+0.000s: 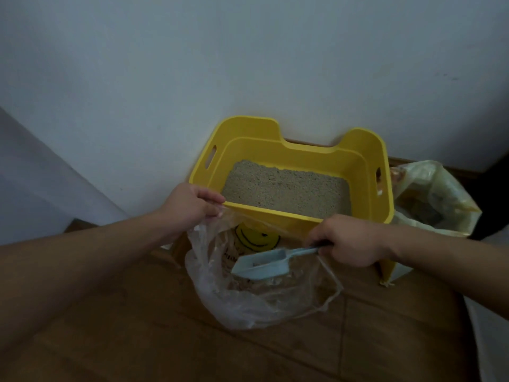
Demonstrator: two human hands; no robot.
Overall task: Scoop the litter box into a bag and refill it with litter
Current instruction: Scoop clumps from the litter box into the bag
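A yellow litter box (278,150) stands against the white wall, with beige litter (286,190) covering its floor. In front of it a clear plastic bag (248,296) with a yellow smiley print hangs open. My left hand (190,208) pinches the bag's upper edge beside the box's front left corner. My right hand (349,241) grips the handle of a pale blue scoop (261,264). The scoop's bowl is inside the bag's mouth and tilts down to the left, with a few grains in it. Some brownish litter lies at the bottom of the bag.
A yellowish translucent sack (435,199) holding litter stands to the right of the box. The floor (137,340) is brown wood. A white wall (248,64) runs behind, and another white surface (30,177) is at the left.
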